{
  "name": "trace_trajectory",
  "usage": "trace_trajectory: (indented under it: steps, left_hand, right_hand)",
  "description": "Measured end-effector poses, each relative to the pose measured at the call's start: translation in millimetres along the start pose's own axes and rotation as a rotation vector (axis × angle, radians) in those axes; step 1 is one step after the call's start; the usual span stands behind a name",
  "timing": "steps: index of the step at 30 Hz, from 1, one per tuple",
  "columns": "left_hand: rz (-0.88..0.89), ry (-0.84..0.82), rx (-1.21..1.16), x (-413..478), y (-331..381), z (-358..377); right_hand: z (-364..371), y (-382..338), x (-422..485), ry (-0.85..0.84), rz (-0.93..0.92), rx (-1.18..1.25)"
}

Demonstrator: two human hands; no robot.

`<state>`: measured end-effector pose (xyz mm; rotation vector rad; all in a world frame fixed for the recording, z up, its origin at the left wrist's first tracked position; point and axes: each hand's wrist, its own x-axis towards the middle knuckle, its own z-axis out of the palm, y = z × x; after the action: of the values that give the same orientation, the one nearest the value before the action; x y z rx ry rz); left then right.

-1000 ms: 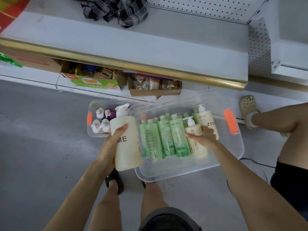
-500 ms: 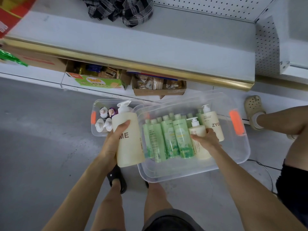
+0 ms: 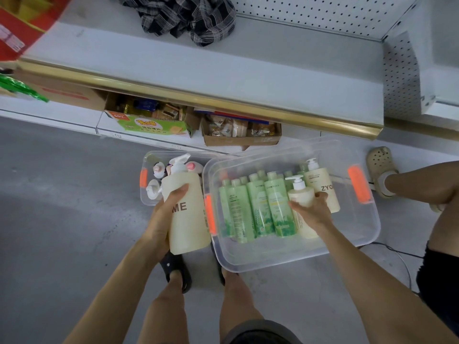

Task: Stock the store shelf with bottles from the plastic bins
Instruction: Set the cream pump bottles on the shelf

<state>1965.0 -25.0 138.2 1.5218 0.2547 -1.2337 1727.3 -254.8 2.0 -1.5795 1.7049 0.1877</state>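
My left hand [image 3: 162,216] grips a cream pump bottle marked ME [image 3: 190,224] and holds it above the floor, just in front of the small clear bin [image 3: 149,157]. My right hand [image 3: 310,211] curls round a smaller cream pump bottle [image 3: 301,194] inside the large clear bin [image 3: 273,256], between the green bottles [image 3: 258,209] and 1 ZYO pump bottle [image 3: 323,186]. Both bins sit on the floor below the white shelf [image 3: 223,78], where a plaid cloth [image 3: 188,18] lies.

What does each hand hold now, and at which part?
Left hand: large cream pump bottle, around its body. Right hand: smaller cream pump bottle, around its body.
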Motion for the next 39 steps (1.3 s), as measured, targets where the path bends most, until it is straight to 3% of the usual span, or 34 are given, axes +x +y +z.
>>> trace_trajectory:
  steps: [6, 9, 12, 14, 19, 27, 34, 39]
  left_hand:
    - [0.017, 0.06, 0.036, -3.2, 2.2, -20.8]
    - [0.008, 0.065, 0.017, -4.0, 4.8, -31.2]
    - [0.011, 0.051, -0.027, -7.5, 11.2, -42.4]
    - [0.008, 0.041, -0.063, -11.0, 16.4, -51.5]
    - [0.008, 0.05, -0.162, -26.1, 33.2, -81.0]
    - [0.108, -0.049, -0.289, -62.6, 75.1, -155.0]
    - [0.256, -0.105, -0.426, -88.9, 133.9, -204.5]
    - [0.353, -0.197, -0.421, -111.6, 173.7, -231.4]
  right_hand:
    - [-18.6, -24.6, -17.5, 0.055, -0.076, 0.196]
    - [-29.2, -52.5, -28.3, -0.037, 0.012, 0.676]
    - [-25.7, -78.0, -48.7, -0.3, 0.066, 1.223]
    - [-17.3, -96.5, -67.4, -0.441, 0.006, 1.389]
    - [16.2, -140.8, -118.0, -0.815, 0.016, 1.467]
    - [64.4, -205.6, -191.7, -1.169, 0.032, 1.299]
    - [71.6, -280.0, -257.7, -1.177, -0.102, 1.141]
    - [72.2, -330.4, -302.9, -1.181, -0.12, 1.226]
